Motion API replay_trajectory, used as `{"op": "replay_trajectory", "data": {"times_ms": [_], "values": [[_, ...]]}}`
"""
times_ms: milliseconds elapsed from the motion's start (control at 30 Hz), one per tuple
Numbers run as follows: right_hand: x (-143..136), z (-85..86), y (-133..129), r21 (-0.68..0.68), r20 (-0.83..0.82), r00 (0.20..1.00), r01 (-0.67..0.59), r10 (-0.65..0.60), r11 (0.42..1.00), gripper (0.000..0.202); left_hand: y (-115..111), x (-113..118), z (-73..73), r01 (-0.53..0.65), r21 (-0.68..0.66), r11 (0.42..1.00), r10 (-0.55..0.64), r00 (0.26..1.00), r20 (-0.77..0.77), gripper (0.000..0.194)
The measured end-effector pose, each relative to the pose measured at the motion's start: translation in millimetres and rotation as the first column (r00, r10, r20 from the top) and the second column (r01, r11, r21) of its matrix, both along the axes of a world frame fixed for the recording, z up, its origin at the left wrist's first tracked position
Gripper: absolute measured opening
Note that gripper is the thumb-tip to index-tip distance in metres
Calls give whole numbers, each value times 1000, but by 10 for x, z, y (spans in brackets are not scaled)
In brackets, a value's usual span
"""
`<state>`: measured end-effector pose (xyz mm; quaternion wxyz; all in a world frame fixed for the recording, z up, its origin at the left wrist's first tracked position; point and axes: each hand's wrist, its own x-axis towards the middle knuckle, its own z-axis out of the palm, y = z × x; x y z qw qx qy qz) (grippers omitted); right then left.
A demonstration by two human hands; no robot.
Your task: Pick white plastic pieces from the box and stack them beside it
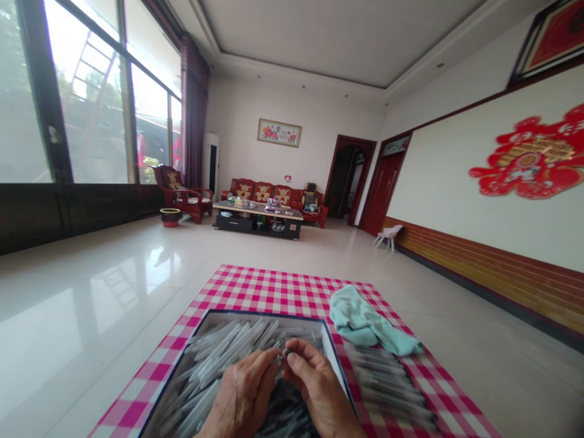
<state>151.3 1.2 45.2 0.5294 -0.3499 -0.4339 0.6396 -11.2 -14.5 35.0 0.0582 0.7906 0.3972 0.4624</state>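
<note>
Both my hands meet over a blue-rimmed shallow box (338, 359). My right hand (319, 386) pinches a small black piece (287, 351) between thumb and forefinger. Right beside it, my left hand (244, 389) is closed at the fingertips; what it grips is too small to make out. Translucent pen barrels (219, 347) fill the box's left side, lying lengthwise in a loose heap. Darker small parts (287, 407) lie in the box beneath my hands, partly hidden by them. To the right of the box is a row of pens with dark ends (392, 386), somewhat blurred.
A pink-and-white checked tablecloth (274, 286) lies under the box. A crumpled mint-green cloth (365, 322) rests at the right, against the pen row's far end. Across the tiled floor stand a coffee table (258, 210), a wooden sofa (262, 190) and a small white chair (389, 235).
</note>
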Motion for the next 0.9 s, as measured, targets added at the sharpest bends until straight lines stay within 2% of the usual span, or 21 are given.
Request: {"op": "replay_trajectory", "data": {"times_ms": [267, 400, 633, 900], "values": [[-12, -17, 6, 46, 43, 999, -30, 27, 998, 30, 8, 2, 27, 9, -3, 1000, -9, 1000, -2, 22], [-10, 31, -19, 127, 170, 985, -30, 8, 991, 29, 18, -6, -16, 15, -26, 1000, -15, 1000, -8, 23], [51, 150, -30, 315, 453, 888, -78, -77, 946, 23, 18, -4, -38, -40, -89, 995, 32, 996, -85, 24], [139, 223, -36, 387, 610, 783, -161, -121, 908, 21, -2, 1, -19, -48, -66, 997, 40, 992, -116, 25]]}}
